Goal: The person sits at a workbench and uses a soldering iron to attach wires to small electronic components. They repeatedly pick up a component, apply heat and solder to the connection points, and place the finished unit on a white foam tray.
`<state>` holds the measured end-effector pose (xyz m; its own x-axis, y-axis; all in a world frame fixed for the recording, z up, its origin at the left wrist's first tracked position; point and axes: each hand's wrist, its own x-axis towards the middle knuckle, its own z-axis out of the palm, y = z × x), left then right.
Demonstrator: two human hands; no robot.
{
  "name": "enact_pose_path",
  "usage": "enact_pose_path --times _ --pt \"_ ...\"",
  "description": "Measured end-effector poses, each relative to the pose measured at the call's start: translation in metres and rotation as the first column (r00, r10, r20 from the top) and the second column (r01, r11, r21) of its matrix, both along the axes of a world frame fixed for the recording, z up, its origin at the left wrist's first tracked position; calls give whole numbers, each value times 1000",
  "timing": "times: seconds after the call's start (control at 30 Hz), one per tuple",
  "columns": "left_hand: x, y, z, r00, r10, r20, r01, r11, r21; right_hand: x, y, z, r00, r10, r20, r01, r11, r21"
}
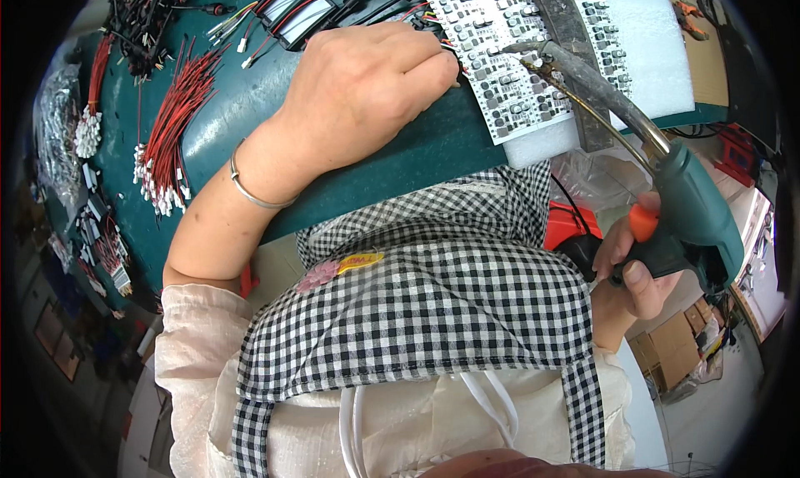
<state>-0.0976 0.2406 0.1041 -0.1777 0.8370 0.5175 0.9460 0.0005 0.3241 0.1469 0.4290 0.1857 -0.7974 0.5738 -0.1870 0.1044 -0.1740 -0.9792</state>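
Observation:
My right hand (642, 270) is wrapped round the handle of a green soldering gun (700, 203) with an orange trigger. Its bent metal nozzle (600, 86) reaches over a white circuit board panel (508, 78) packed with small dark components. A thin brass-coloured tube runs beside the nozzle to the tip, which is at the board. My left hand (375, 86) is closed at the panel's left edge, knuckles up. Thin coloured wires (425, 15) show just beyond it; whatever its fingers pinch is hidden beneath the hand.
A dark metal bar (575, 53) lies across the panel, on white foam (650, 53). On the green table (250, 95) are bundled red wires (179, 103), black cable leads (133, 20) and flat black-framed modules (300, 15). Orange-handled pliers (690, 20) lie at the far right.

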Motion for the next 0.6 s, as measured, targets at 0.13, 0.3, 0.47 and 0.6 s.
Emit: enact_pose_path --times 0.13,0.3,0.47,0.6 --pt "10 -3 15 995 96 38 -89 983 -160 2 9 -3 995 95 -19 -94 995 44" --pt "18 -8 17 973 183 140 -141 953 -267 4 8 -4 998 51 -25 -51 999 5" --pt "20 -12 11 982 189 -9 -187 962 -200 4 10 -5 1000 -14 -25 12 998 -55" --pt "23 -19 4 974 216 -66 -222 969 -108 8 14 -9 999 25 -33 -27 998 -55"
